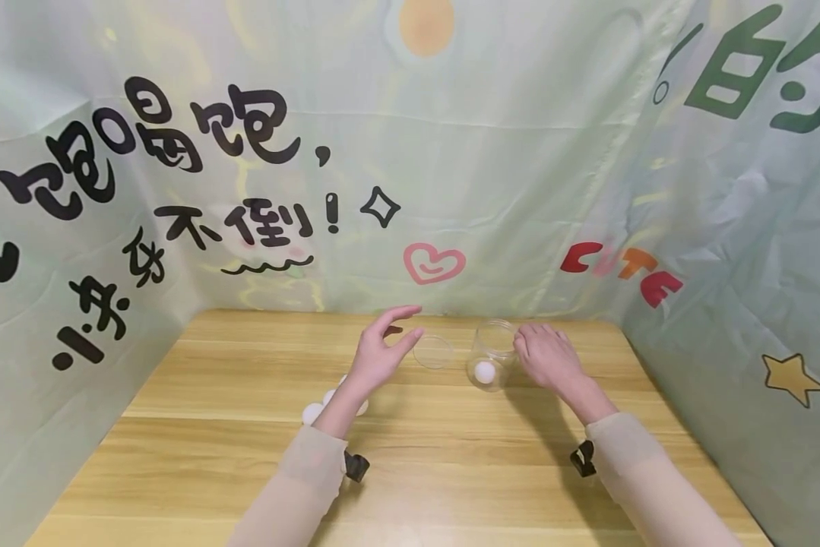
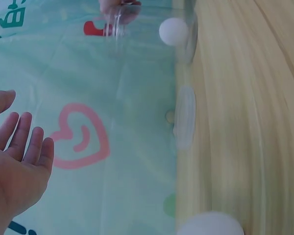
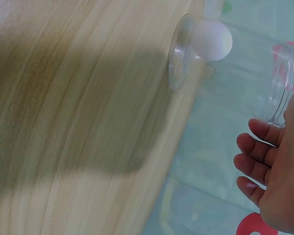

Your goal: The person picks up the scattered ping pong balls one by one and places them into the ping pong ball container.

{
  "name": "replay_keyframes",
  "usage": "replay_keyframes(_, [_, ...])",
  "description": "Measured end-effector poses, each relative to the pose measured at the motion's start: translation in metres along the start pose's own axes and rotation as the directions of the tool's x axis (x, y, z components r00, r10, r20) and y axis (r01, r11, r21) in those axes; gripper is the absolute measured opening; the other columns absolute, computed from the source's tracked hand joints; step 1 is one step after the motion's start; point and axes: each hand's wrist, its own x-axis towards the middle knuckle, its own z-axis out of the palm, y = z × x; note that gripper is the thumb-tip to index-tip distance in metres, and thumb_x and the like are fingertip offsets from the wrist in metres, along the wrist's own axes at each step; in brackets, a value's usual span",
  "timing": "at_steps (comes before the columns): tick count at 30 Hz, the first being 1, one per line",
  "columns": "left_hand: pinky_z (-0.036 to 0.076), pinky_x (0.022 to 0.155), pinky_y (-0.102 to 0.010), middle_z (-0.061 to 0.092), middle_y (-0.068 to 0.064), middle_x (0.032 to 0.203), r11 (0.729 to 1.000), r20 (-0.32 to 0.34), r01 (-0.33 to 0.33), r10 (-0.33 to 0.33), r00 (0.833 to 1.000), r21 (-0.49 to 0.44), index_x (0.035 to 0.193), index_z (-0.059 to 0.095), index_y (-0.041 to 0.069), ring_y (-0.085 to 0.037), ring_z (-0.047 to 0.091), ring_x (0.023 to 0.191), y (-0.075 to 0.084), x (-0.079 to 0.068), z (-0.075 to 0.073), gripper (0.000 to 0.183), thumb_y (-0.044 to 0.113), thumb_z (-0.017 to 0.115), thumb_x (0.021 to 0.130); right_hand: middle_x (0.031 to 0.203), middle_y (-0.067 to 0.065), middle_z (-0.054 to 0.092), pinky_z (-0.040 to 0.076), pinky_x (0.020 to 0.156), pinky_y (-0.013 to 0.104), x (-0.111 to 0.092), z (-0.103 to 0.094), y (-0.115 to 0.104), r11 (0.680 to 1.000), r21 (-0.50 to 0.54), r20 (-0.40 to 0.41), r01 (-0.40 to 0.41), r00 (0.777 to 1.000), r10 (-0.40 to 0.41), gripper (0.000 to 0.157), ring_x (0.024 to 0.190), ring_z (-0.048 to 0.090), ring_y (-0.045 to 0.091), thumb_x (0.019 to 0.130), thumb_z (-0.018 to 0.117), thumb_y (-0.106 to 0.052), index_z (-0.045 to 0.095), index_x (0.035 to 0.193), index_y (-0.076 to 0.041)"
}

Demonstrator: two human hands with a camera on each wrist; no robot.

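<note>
Pale green printed cloth backdrop [image 1: 505, 167] behind the clear cylindrical plastic jar [image 1: 492, 354], which stands upright on the wood-grain tabletop [image 1: 437, 479]. Head view has left hand [image 1: 378, 353] left of jar, fingers curved and apart, holding nothing. Right wrist cam adds the underside of right hand [image 3: 286, 161]: fingers bent, slightly apart, at jar mouth; can't tell if they clamp the rim. Left wrist cam gives the round clear plastic lid [image 2: 185, 117] edge-on, left of jar; head view gives just an outline. Jar looks see-through, ringed neck, one smooth white ball [image 1: 484, 372] low inside. Loose white balls [image 1: 311, 414], left of jar and nearer the wearer, sit partly behind the left forearm; count unclear. Left wrist frame cuts one off.
</note>
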Motion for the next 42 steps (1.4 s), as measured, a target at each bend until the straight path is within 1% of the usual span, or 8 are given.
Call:
replay_keyframes(4, [0.048,0.107,-0.056,0.066,-0.007,0.137,1.000,-0.027,-0.019,0.019,0.999,0.015,0.135,0.067,0.009,-0.027,0.057,0.129,0.001,-0.008,-0.011,0.037,0.014,0.073,0.099,0.124,0.020,0.065,0.043,0.089,0.058,0.000,0.000,0.000,1.000,0.004,0.000,0.002,1.000,-0.002,0.042,0.121,0.054,0.043,0.111,0.024,-0.024,0.062,0.108,-0.007])
replay_keyframes(9, [0.049,0.106,-0.052,0.066,-0.005,0.137,0.999,-0.045,-0.014,0.016,0.999,0.045,0.135,0.067,0.010,-0.025,0.058,0.129,0.003,-0.017,-0.022,0.038,0.015,0.074,0.098,0.123,0.020,0.065,0.043,0.089,0.057,-0.001,0.000,0.000,1.000,0.011,0.001,0.001,1.000,-0.001,0.041,0.120,0.055,0.042,0.111,0.025,-0.024,0.062,0.108,-0.006])
replay_keyframes(12, [0.048,0.106,-0.055,0.066,-0.005,0.137,0.999,-0.046,-0.010,0.012,0.999,0.052,0.136,0.067,0.009,-0.029,0.057,0.130,0.004,-0.022,-0.029,0.039,0.014,0.074,0.098,0.122,0.019,0.065,0.043,0.088,0.056,-0.002,-0.001,0.000,1.000,0.015,0.000,0.002,1.000,-0.002,0.041,0.119,0.055,0.042,0.111,0.025,-0.023,0.062,0.108,-0.006])
replay_keyframes(16, [0.047,0.107,-0.057,0.066,-0.005,0.137,0.997,-0.056,0.021,-0.017,0.998,0.073,0.136,0.067,0.010,-0.031,0.057,0.130,0.005,-0.030,-0.039,0.039,0.013,0.075,0.098,0.121,0.019,0.065,0.042,0.086,0.055,-0.001,-0.001,-0.001,1.000,0.016,0.001,0.006,1.000,-0.006,0.040,0.118,0.055,0.042,0.111,0.025,-0.023,0.061,0.106,-0.007])
replay_keyframes(20, [0.047,0.107,-0.057,0.065,-0.004,0.137,0.994,-0.062,0.059,-0.053,0.997,0.090,0.135,0.067,0.011,-0.027,0.057,0.129,0.007,-0.039,-0.048,0.038,0.012,0.074,0.098,0.120,0.018,0.065,0.042,0.085,0.054,-0.001,0.000,-0.001,1.000,0.016,0.003,0.006,1.000,-0.006,0.040,0.117,0.055,0.042,0.111,0.025,-0.023,0.061,0.106,-0.007])
replay_keyframes(28, [0.047,0.105,-0.058,0.065,-0.005,0.137,0.987,-0.053,0.068,-0.061,0.997,0.148,0.134,0.067,0.015,-0.026,0.058,0.128,0.002,-0.054,-0.068,0.038,0.014,0.075,0.097,0.130,0.022,0.063,0.042,0.092,0.059,-0.001,0.001,0.001,1.000,0.011,0.011,0.004,1.000,-0.004,0.046,0.124,0.052,0.045,0.112,0.023,-0.025,0.063,0.116,-0.004])
replay_keyframes(35, [0.051,0.102,-0.052,0.065,-0.003,0.137,0.958,-0.026,0.080,-0.076,0.997,0.276,0.134,0.067,0.012,-0.026,0.058,0.128,-0.005,-0.068,-0.088,0.039,0.012,0.076,0.096,0.129,0.021,0.064,0.042,0.093,0.059,-0.001,0.000,0.001,1.000,0.009,0.012,0.002,1.000,-0.003,0.045,0.124,0.053,0.045,0.112,0.023,-0.025,0.062,0.115,-0.004])
replay_keyframes(42, [0.051,0.102,-0.053,0.066,-0.006,0.136,0.921,-0.009,0.093,-0.096,0.995,0.378,0.133,0.067,0.007,-0.030,0.059,0.126,-0.012,-0.081,-0.108,0.041,0.010,0.078,0.094,0.127,0.021,0.064,0.042,0.093,0.059,-0.001,-0.001,0.001,1.000,0.010,0.007,0.009,1.000,-0.009,0.044,0.121,0.053,0.044,0.112,0.024,-0.024,0.062,0.116,-0.003])
